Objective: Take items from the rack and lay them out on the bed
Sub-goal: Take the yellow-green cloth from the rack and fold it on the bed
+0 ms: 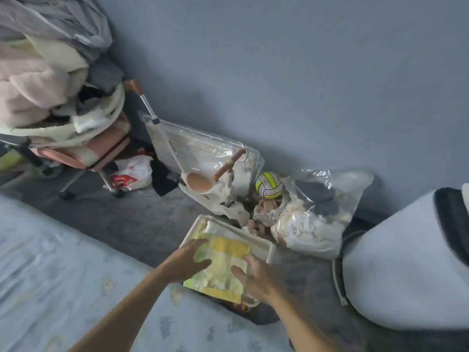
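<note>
Packets point(223, 265) of green and yellow plastic lie stacked in a white tray point(266, 246) at the edge of the bed point(63, 262). 2 hands frame the stack: the left hand point(189, 260) rests on its left side, the right hand point(256, 276) at its right edge, each grip spread apart with fingers splayed.

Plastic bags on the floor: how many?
3. A white and red bag under the chair; a clear bag against the wall; a clear bag right of the ball. More may be hidden.
</note>
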A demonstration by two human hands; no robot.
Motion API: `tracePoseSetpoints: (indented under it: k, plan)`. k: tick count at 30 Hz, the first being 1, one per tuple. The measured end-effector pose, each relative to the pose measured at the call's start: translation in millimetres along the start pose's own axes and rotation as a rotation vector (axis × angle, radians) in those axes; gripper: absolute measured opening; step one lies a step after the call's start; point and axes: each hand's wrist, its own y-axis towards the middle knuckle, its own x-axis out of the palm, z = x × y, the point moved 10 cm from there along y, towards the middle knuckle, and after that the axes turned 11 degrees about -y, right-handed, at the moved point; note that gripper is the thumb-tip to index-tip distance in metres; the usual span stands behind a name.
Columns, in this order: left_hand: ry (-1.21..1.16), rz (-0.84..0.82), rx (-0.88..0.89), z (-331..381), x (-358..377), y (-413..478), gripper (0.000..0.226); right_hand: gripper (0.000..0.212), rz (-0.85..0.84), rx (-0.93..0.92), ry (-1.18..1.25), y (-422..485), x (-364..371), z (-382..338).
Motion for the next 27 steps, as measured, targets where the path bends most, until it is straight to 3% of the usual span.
tracePoseSetpoints:
  k: [5,9,14,19,27]
  plan:
    - [-0.030,0.055,-0.056,-61,41,33,0.075,0.090,0.033,0.077,0.093,47,43,18]
    - [-0.044,0.133,-0.120,-87,58,50,0.071,0.086,0.113,0.145,0.023,67,55,41]
    - [-0.058,0.314,-0.138,-89,47,46,0.046,0.076,0.148,0.160,0.004,74,62,44]
    - [-0.081,0.477,-0.150,-70,35,31,0.043,0.068,0.211,0.142,0.077,73,60,42]
    - [-0.136,0.388,-0.204,-77,40,39,0.036,0.070,0.195,0.148,0.144,73,51,42]
